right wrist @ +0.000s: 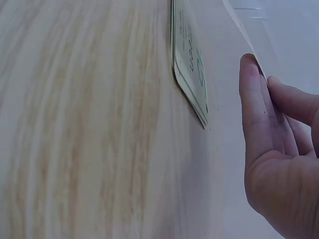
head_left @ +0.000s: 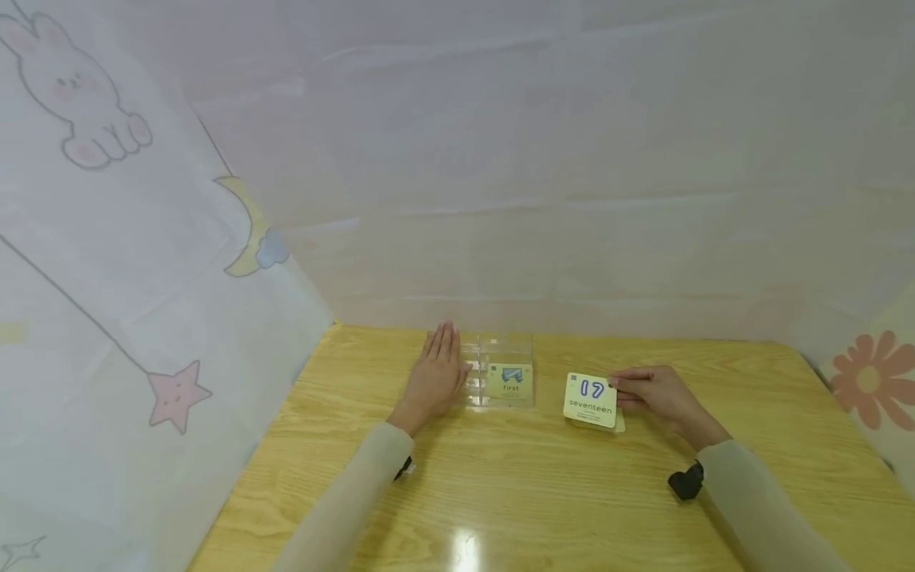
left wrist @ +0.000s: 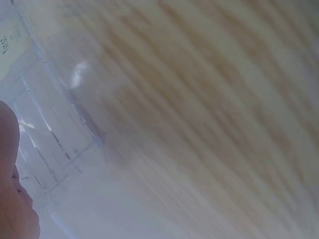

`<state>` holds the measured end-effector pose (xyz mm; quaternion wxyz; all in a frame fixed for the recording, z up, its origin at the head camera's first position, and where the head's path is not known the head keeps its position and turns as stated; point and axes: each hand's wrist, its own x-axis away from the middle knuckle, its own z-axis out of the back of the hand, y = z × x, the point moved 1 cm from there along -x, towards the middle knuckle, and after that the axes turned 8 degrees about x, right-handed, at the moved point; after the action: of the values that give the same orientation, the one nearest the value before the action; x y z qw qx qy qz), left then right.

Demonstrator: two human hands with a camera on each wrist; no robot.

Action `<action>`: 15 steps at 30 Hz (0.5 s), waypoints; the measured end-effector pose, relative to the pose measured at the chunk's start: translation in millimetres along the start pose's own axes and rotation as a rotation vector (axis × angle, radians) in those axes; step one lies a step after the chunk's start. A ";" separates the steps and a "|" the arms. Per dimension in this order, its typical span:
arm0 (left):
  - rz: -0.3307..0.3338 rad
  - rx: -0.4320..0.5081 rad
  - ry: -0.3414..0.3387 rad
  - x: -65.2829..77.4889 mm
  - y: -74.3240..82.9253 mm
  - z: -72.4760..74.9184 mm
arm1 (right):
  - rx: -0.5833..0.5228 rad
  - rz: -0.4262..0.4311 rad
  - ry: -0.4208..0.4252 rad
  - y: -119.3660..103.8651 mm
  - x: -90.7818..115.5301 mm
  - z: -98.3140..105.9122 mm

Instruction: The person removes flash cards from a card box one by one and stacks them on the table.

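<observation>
My right hand (head_left: pixel 658 395) pinches the edge of a pale yellow card (head_left: pixel 589 400) marked "17 seventeen". Underneath it, in the right wrist view, a small stack of similar cards (right wrist: pixel 191 69) lies on the table, and in the head view a corner of it shows past the held card. My left hand (head_left: pixel 434 373), fingers straight, rests at the left side of a clear plastic tray (head_left: pixel 473 391) with divided sections. On the tray's right part sits a card (head_left: pixel 511 381) reading "first"; its lettering is partly visible in the left wrist view. The tray's left side is hidden under the hand.
A wood-grain table (head_left: pixel 500 492) carries everything and ends at a pale cloth backdrop (head_left: pixel 500 238) behind. More printed cloth, with a pink star (head_left: pixel 179 396), hangs along the left; an orange flower (head_left: pixel 868 377) is printed at the right.
</observation>
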<state>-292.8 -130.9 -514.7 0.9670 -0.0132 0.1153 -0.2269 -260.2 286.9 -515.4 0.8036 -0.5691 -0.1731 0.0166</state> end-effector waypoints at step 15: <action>-0.007 -0.033 -0.011 -0.3 -1.1 1.8 | 0.054 -0.015 0.002 6.5 -5.1 1.6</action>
<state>-293.1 -131.8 -512.8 0.9665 -0.0306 0.1137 -0.2282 -264.4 289.5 -522.2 0.8189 -0.5459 -0.1763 0.0147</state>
